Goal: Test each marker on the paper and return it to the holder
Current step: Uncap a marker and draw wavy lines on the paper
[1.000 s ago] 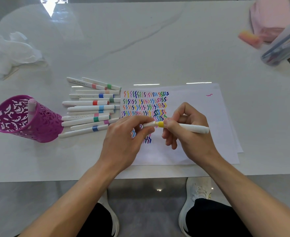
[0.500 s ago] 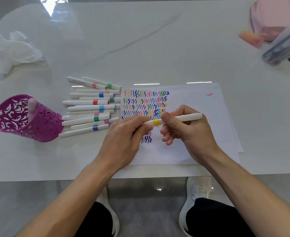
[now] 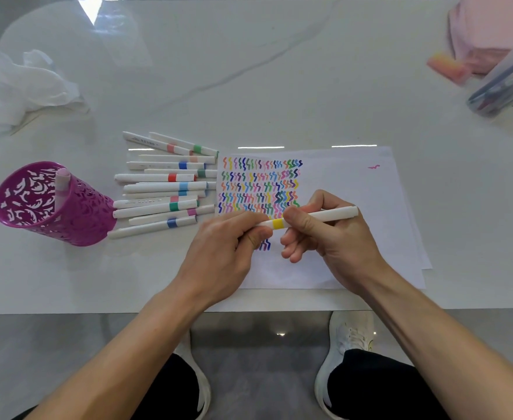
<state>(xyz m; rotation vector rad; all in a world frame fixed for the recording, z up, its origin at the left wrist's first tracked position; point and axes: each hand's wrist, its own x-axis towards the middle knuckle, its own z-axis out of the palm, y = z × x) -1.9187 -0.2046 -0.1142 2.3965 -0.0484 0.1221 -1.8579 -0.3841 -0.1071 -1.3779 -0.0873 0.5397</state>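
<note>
Both hands hold one white marker with a yellow band point(image 3: 309, 218) level above the paper point(image 3: 349, 207). My left hand point(image 3: 225, 253) grips its cap end; my right hand point(image 3: 328, 237) pinches the barrel just right of the band. The paper carries rows of coloured zigzag strokes point(image 3: 259, 186). Several white markers with coloured bands point(image 3: 164, 186) lie in a pile left of the sheet. The purple cut-out holder point(image 3: 52, 204) stands at the far left with one pink-capped marker point(image 3: 62, 180) in it.
Crumpled white plastic point(image 3: 28, 86) lies at the back left. A pink cloth point(image 3: 488, 28), an orange-pink eraser point(image 3: 447, 68) and a clear case of pens point(image 3: 503, 86) sit at the back right. The table's front edge runs just below my wrists, with my shoes under it.
The marker's tail end has tilted up and away from me, from slanting toward the lower right to slanting toward the upper right. Both hands kept their grip and shifted slightly up the sheet.
</note>
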